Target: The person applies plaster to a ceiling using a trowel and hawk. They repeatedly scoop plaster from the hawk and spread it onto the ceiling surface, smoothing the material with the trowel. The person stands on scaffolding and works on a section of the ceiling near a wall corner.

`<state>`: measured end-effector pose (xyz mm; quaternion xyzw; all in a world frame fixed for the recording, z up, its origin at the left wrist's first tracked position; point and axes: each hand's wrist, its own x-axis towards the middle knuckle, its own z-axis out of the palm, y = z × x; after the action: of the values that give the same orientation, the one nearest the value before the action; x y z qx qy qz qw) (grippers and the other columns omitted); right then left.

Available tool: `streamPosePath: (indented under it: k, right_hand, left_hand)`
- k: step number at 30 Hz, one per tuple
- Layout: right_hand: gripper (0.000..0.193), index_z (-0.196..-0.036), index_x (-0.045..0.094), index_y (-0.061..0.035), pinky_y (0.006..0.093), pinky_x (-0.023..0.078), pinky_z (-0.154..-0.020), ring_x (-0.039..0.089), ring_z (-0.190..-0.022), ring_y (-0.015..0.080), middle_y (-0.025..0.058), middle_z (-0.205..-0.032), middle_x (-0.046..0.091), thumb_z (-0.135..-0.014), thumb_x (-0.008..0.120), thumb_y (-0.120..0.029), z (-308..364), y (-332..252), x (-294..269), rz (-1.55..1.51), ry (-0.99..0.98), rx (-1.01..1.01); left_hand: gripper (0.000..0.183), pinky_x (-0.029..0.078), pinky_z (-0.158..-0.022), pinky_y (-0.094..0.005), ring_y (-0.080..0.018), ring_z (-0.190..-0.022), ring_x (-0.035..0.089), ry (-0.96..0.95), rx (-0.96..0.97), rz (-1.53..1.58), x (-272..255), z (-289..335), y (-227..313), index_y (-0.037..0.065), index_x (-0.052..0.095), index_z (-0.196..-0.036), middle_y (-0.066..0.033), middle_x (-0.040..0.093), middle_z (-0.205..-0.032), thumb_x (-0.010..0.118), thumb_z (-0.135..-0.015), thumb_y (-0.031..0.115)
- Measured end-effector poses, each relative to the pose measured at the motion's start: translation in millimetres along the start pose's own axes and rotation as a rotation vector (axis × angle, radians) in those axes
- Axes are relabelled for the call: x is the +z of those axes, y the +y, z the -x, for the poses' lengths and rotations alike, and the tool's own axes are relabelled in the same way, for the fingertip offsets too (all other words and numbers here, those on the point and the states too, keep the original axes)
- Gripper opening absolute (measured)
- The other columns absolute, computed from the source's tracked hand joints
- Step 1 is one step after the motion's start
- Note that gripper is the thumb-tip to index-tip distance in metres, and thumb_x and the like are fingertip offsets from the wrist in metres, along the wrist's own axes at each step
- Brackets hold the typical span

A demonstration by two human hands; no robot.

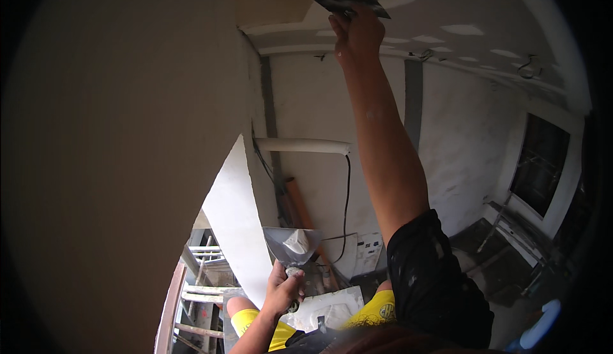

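Note:
My right arm stretches up to the ceiling, and my right hand (361, 38) grips a wide putty knife (338, 4), its dark blade lying against or very near the ceiling board (421, 9). Beside the blade is a tan, unpainted-looking patch (271, 4). Low in front of my body, my left hand (283, 290) is closed around the handle of a second wide putty knife (274, 238). A lump of white filler paste (297, 241) rests on that broad grey blade.
A large wall face (121, 162) fills the left side. A pale pipe (303, 145) juts out ahead, with a black cable (348, 207) hanging from it. Orange pipes (300, 204) lean below. Wooden framing (204, 293) shows at lower left, a dark window (541, 165) at right.

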<state>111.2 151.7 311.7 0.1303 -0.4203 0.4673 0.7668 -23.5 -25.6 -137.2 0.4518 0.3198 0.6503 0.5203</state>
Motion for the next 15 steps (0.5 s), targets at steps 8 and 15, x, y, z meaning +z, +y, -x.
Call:
streamPosePath:
  k: [8, 15]
  right_hand:
    - [0.028, -0.119, 0.053, 0.0003, 0.0359, 0.048, -0.081, 0.069, -0.09, 0.021, 0.0103, -0.113, 0.062, -0.096, 0.054, -0.015, 12, -22, 19, 0.051, 0.019, 0.012]
    - [0.027, -0.113, 0.057, 0.0, 0.0375, 0.042, -0.095, 0.067, -0.107, 0.0258, 0.0126, -0.113, 0.067, -0.099, 0.048, -0.021, 13, -43, 32, 0.038, -0.082, -0.044]
  left_hand:
    - [0.043, 0.045, -0.043, -0.0276, -0.0145, -0.048, 0.054, -0.001, 0.007, -0.027, -4, 1, -2, 0.007, 0.036, -0.136, -0.0059, 0.056, -0.072, 0.053, -0.097, 0.001]
    - [0.043, 0.046, -0.043, -0.0265, -0.0125, -0.05, 0.054, -0.043, -0.013, 0.051, -4, -2, -1, 0.005, 0.036, -0.134, -0.0059, 0.058, -0.085, 0.055, -0.096, 0.0]
